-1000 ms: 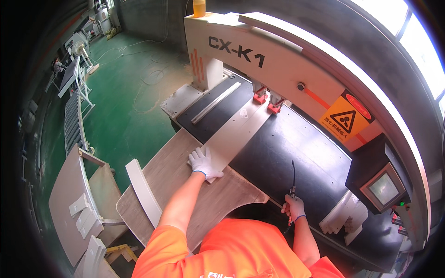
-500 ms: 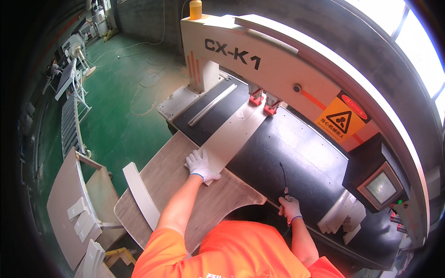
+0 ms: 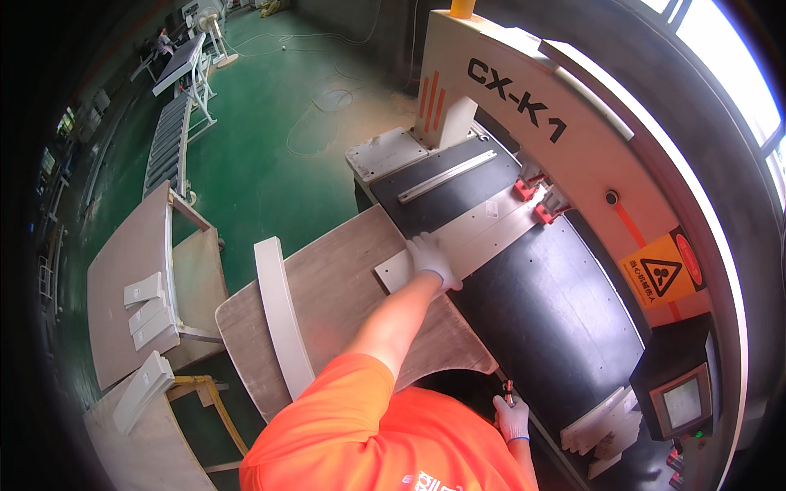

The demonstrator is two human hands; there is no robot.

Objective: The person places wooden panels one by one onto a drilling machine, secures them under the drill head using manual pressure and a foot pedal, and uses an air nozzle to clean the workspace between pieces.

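Note:
A pale flat board (image 3: 471,245) reaches from under two red pressing feet (image 3: 534,203) of a machine onto a wood-grain side table (image 3: 336,245). My left hand (image 3: 431,259), in a white glove, rests on this board close to its near end, fingers extended and grasping nothing. Small holes show at that end. Down by the machine's front edge, my right hand (image 3: 512,416), also gloved, is closed round an air blow gun (image 3: 508,388). Its thin nozzle is hard to make out against the dark bed.
A curved pale strip (image 3: 281,315) lies on the side table. Several pale pieces (image 3: 602,421) are stacked on the black machine bed (image 3: 557,303), beside a control screen (image 3: 683,405). At left stand tables with small pieces (image 3: 146,311) and a roller conveyor (image 3: 168,147).
My left hand has slid along the board toward the pressing feet, uncovering its near end. My right hand has drawn the air gun back toward me. The view has swung left.

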